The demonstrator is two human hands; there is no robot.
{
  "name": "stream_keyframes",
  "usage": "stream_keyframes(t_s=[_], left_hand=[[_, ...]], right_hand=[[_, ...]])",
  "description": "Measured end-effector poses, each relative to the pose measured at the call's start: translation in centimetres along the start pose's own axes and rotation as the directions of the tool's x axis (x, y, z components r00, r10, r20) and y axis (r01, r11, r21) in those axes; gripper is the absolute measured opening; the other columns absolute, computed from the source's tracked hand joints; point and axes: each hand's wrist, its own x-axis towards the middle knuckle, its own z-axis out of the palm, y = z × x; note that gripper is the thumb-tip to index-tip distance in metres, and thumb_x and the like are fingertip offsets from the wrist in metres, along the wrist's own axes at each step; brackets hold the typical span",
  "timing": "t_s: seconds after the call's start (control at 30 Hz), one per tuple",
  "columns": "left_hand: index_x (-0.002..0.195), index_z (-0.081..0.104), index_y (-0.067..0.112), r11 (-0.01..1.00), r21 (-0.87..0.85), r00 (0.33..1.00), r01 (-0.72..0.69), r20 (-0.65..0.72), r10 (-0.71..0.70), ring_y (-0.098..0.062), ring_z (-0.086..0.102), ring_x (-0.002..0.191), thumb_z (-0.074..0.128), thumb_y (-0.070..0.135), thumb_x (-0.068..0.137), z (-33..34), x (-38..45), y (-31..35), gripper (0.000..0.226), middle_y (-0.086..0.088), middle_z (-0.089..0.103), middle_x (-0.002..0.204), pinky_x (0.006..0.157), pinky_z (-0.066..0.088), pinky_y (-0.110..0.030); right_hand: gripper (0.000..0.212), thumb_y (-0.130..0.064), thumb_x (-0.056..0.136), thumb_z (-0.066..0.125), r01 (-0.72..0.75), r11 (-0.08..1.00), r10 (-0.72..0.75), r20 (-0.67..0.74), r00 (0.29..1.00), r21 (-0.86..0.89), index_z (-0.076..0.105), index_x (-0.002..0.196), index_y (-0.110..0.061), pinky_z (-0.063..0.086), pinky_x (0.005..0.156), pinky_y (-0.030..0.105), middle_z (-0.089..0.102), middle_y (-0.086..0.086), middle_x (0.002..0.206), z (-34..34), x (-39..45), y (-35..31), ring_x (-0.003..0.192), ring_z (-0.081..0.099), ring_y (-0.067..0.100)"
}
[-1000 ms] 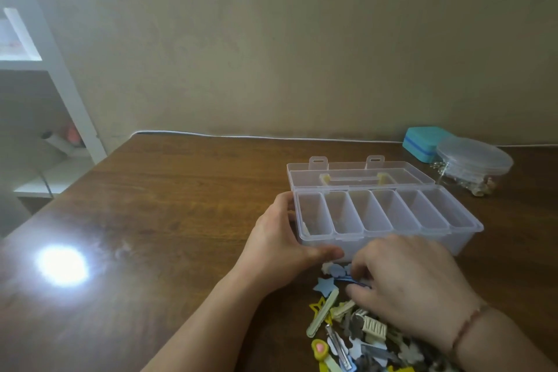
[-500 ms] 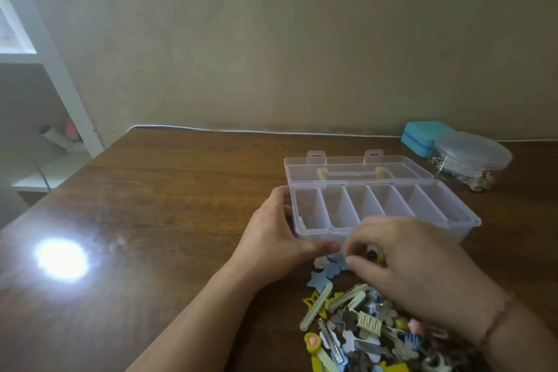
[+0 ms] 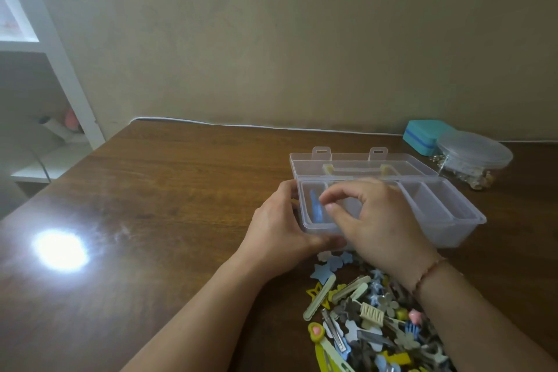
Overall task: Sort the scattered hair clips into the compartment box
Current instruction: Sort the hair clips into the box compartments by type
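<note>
Right hand (image 3: 377, 220) hides the box's (image 3: 459, 231) middle compartments from us; clip pile (image 3: 371, 323) cut by bottom edge; blue clip (image 3: 315, 210) blurred.

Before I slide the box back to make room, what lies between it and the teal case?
In the head view, only bare table lies between the compartment box and the teal case.

Left hand (image 3: 283, 229) holding compartment box (image 3: 453, 220), right hand (image 3: 374, 217) above blue clip (image 3: 316, 208) in leftmost compartment

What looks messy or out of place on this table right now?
Only the hair clips stand out, heaped loose beside the compartment box. One blue clip lies in its leftmost compartment. Nothing looks damaged.
</note>
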Motion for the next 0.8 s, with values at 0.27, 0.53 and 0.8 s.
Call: stream_keyframes(t_s=[0.27,0.53,0.8], left_hand=[[0.138,0.039,0.034,1.0,-0.007,1.0,-0.01,-0.002,0.01,0.005,0.056,0.107,0.089,0.055,0.055,-0.2,0.0,0.0,0.099,0.017,0.057,0.129,0.077,0.048,-0.007],[0.139,0.038,0.035,1.0,0.009,1.0,-0.005,-0.005,0.005,0.014,0.052,0.096,0.089,0.053,0.058,-0.2,0.0,0.0,0.097,0.018,0.056,0.131,0.068,0.044,0.001],[0.138,0.038,0.036,1.0,-0.001,1.0,0.009,0.009,-0.009,0.016,0.05,0.096,0.089,0.051,0.059,-0.2,0.1,0.0,0.095,0.022,0.055,0.127,0.069,0.04,0.006]], right_hand=[[0.006,-0.038,0.08,0.064,0.2,0.978,-0.179,0.267,0.947,-0.056,0.068,0.084,-0.039,0.042,0.059,0.015,0.06,-0.02,0.07,-4.6,-2.0,-1.3,0.074,0.057,0.0],[0.021,-0.042,0.094,0.053,0.174,0.941,0.029,0.585,0.811,-0.289,0.065,0.11,-0.046,0.035,0.048,0.011,0.052,-0.024,0.076,-5.2,-2.9,-0.5,0.061,0.048,-0.03],[0.022,-0.045,0.087,0.054,0.194,0.931,0.028,0.591,0.806,-0.309,0.064,0.107,-0.044,0.051,0.072,0.02,0.061,-0.019,0.08,-4.6,-3.2,-0.3,0.075,0.055,-0.002]])
